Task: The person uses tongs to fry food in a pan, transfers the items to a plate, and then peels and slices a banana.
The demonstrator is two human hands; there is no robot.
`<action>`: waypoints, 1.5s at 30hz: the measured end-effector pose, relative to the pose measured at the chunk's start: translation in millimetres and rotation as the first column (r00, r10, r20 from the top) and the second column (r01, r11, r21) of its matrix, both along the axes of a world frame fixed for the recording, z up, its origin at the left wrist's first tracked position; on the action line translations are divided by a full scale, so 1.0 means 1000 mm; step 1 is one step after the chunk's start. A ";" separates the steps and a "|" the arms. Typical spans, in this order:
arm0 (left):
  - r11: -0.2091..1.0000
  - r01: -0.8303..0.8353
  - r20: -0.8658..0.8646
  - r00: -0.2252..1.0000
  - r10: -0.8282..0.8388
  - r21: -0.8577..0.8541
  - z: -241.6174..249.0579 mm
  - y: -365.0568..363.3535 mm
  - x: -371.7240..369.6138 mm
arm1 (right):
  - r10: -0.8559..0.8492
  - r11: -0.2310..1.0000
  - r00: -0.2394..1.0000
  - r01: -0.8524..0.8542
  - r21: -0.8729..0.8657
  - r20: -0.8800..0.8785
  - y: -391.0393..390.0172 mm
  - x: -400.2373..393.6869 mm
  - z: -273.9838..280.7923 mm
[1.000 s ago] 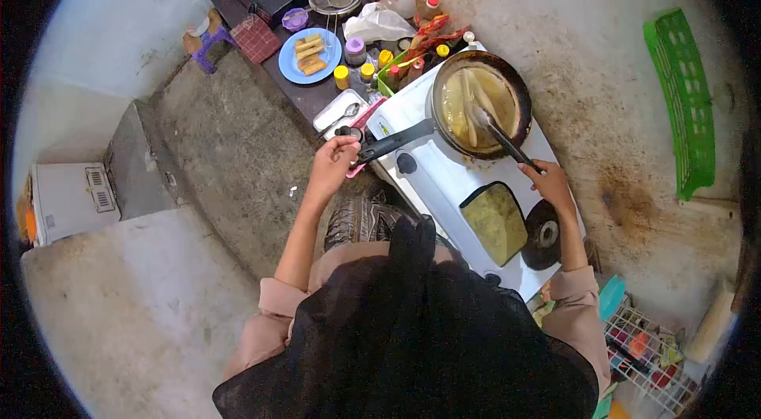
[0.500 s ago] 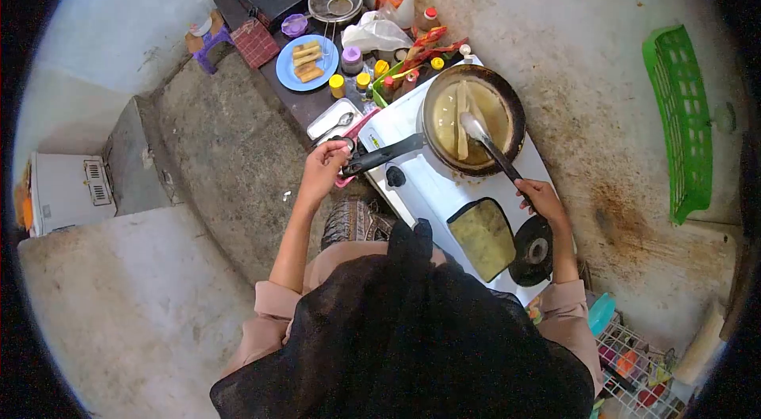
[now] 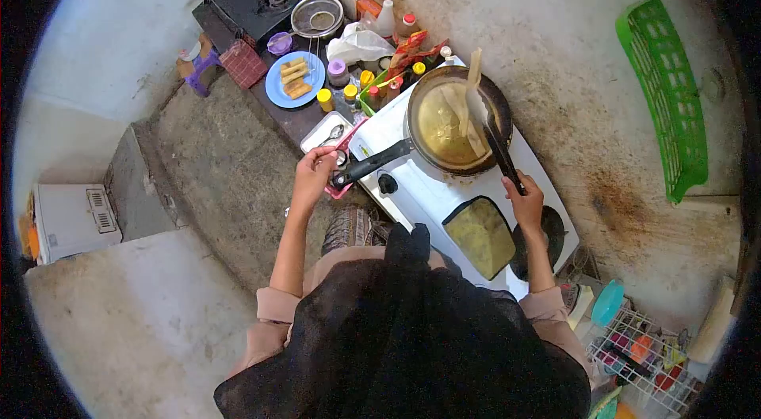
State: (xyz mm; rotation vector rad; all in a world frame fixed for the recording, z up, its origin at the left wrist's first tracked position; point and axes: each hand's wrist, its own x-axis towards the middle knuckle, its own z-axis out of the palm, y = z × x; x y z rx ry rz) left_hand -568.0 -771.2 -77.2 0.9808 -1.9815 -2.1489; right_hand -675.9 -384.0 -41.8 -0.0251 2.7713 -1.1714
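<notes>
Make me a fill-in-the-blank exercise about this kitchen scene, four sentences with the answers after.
The right hand holds a utensil whose handle is coloured ____.
The left hand is near the end of the long ____ of the frying pan.
The browned rolls lie on a round, light blue ____.
The slotted plastic rack against the wall is coloured ____.

Missing words: black; handle; plate; green.
</notes>
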 end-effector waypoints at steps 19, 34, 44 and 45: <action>0.944 -0.157 0.054 0.982 0.180 -0.289 -0.157 -0.026 0.071 | -0.159 0.987 0.978 0.157 -0.025 -0.136 -0.004 -0.003 -0.023; 0.736 0.580 0.651 0.715 -0.255 -0.349 -0.191 0.025 0.126 | -0.134 0.991 0.959 0.123 -0.058 -0.249 -0.018 -0.005 -0.003; 0.733 0.600 0.637 0.709 -0.303 -0.320 -0.213 0.028 0.131 | -0.133 0.990 0.956 0.117 -0.077 -0.261 -0.011 -0.014 -0.001; 0.728 0.603 0.628 0.713 -0.310 -0.325 -0.214 0.027 0.130 | -0.108 0.994 0.956 0.099 -0.047 -0.273 -0.010 -0.016 -0.005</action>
